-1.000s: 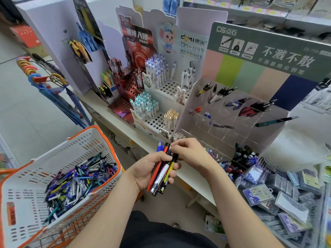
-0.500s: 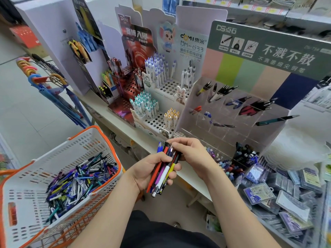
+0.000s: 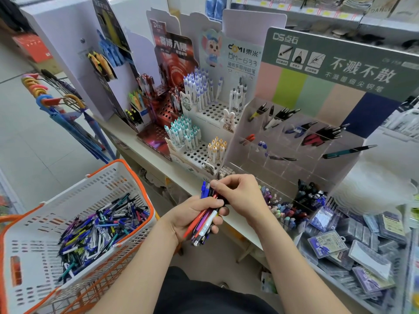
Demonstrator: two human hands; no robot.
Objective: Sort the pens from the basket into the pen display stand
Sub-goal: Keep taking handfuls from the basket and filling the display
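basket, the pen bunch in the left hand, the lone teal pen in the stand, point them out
basket (image 3: 95,193): head view, far white slotted wall
pen bunch (image 3: 204,225): head view, purple barrel in the middle of the bunch
teal pen (image 3: 347,151): head view, middle of its barrel

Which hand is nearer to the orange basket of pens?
Left. The left hand, gripping a bundle of pens, is just right of the basket; the right hand is farther right.

Mixed pens (image 3: 99,227) heaped in basket (image 3: 106,177), stand (image 3: 285,171) part-filled
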